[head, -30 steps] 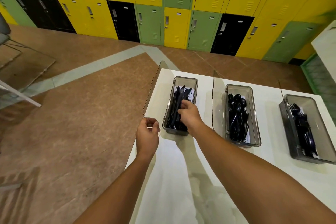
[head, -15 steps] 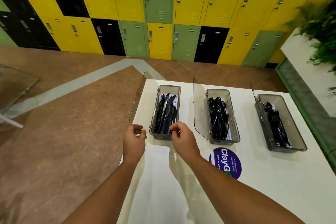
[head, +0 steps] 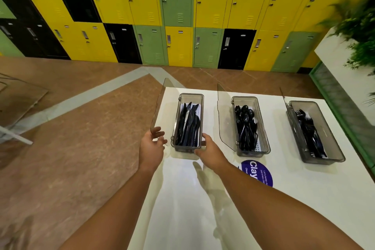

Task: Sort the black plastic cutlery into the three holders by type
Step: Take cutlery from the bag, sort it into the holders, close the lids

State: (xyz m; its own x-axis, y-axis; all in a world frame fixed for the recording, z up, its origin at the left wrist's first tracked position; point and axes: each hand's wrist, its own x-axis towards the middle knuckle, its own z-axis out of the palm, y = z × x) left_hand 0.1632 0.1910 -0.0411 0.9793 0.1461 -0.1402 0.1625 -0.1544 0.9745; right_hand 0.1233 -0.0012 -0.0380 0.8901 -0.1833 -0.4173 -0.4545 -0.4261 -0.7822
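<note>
The left hand (head: pixel 152 143) is pinching the knife holder's (head: pixel 187 148) raised lid (head: pixel 160 105), the right hand (head: pixel 211 151) gripping its near corner. Knives (head: pixel 188 126) are lying inside, spoons (head: pixel 246 126) and forks (head: pixel 310 134) sorted alongside; closing the lid gently seems next.

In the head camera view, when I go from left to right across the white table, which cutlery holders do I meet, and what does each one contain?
knife holder with knives → spoon holder with spoons → fork holder with forks
</note>
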